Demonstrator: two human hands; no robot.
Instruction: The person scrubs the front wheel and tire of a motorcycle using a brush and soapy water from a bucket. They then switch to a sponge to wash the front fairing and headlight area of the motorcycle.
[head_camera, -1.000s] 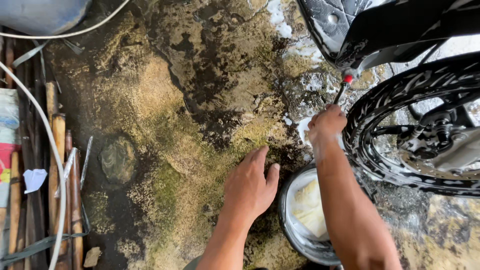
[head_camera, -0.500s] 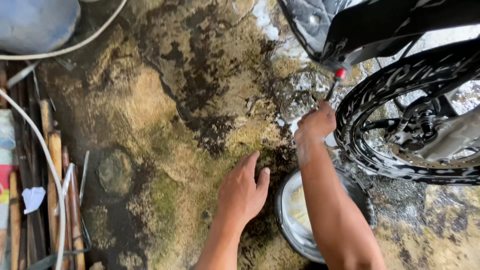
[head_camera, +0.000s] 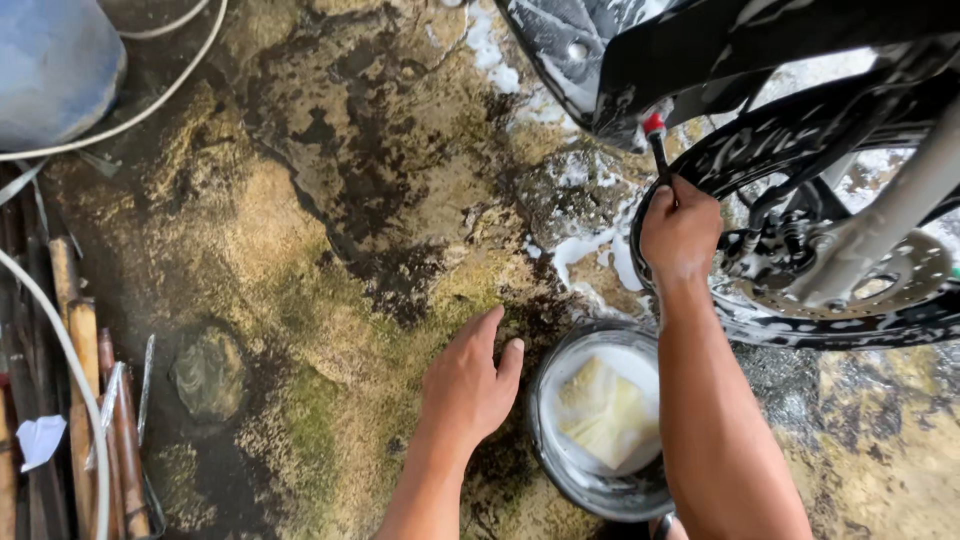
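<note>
We see a slim dark brush handle with a red tip standing nearly upright against the soapy black tyre of a motorcycle; our right hand is fisted around it. Behind the tyre lie a dull metal brake disc and glossy black bodywork. Our left hand rests flat, fingers loosely spread, holding nothing, on the ground beside a round metal bowl of milky water and a pale yellow cloth. The ground is rough, wet stone, mossy and dark-stained, streaked with white foam. Bamboo sticks and a white hose edge the left.
</note>
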